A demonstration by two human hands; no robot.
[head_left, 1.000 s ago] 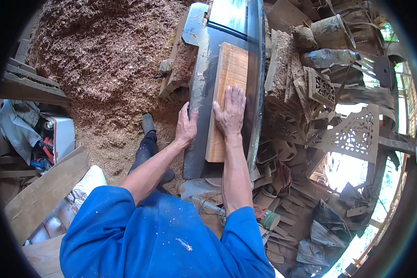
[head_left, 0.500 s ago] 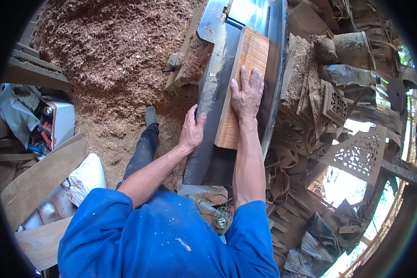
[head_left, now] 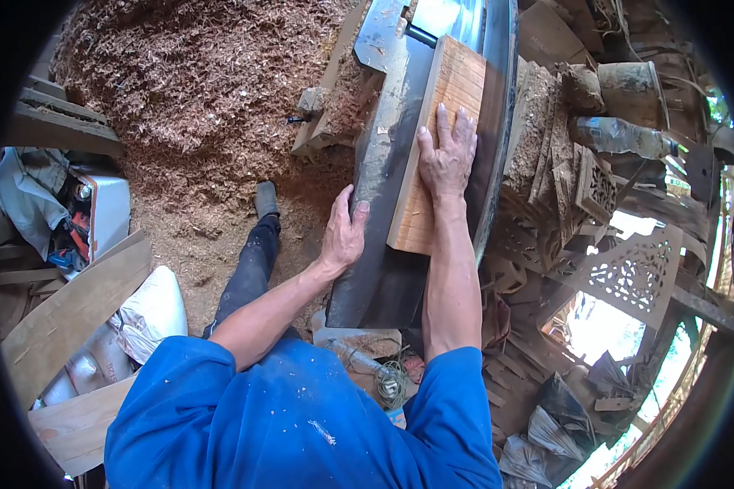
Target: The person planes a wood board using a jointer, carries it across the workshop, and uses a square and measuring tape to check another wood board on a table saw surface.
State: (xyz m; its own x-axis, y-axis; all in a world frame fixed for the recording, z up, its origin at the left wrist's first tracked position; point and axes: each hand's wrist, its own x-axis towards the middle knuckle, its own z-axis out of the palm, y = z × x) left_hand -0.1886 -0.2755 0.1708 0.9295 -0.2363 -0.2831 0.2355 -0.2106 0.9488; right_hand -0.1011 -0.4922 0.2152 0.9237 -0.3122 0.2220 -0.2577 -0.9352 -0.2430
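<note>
A light brown wooden board (head_left: 463,77) lies lengthwise on the dark metal bed (head_left: 375,277) of a jointer-like planing machine. Its far end is beside the dark cutter slot (head_left: 421,34). My right hand (head_left: 448,163) rests flat on top of the board, fingers stretched forward and slightly apart. At the bed's left edge is my left hand (head_left: 344,232), with thumb and fingers apart and no board in it. The underside of the board is hidden.
A big heap of wood shavings (head_left: 196,81) rises at the far left of the machine. Scrap wood and carved fretwork panels (head_left: 628,273) crowd the right side. Planks (head_left: 77,314), a white sack (head_left: 155,314) and a white box (head_left: 110,212) stand to the left.
The board has slid slightly away from me, its far end coming up to the cutter slot. My right hand has travelled with it. My left hand stays by the bed's edge.
</note>
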